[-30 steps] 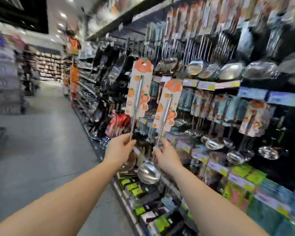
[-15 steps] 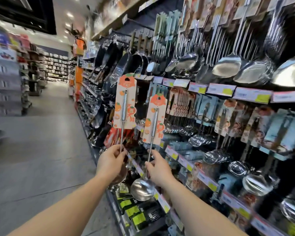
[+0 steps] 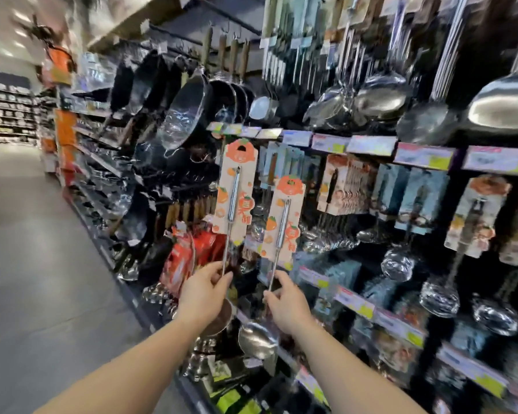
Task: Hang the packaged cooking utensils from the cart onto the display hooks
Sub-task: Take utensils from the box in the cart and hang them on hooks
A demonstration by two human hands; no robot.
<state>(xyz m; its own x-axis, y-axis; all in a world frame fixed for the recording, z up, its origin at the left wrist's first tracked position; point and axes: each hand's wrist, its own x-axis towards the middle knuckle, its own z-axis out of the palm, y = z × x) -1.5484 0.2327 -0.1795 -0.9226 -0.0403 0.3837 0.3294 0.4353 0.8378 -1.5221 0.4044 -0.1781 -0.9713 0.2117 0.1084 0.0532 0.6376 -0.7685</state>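
In a store aisle, the left hand pinches the thin metal stem of one carded ladle while the right hand pinches a second ladle, both held upright before crowded display hooks; open floor lies to the left.

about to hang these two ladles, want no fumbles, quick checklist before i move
1. Left hand grips the left ladle by its stem: ok.
2. Right hand pinches the right ladle by its stem: ok.
3. Both cards upright, hang holes on top: ok.
4. The two cards apart, not tangled: ok.
5. Free hook for them: cannot tell, blurred.
6. Card hole lined up with a hook: not ok, both held clear of the display.
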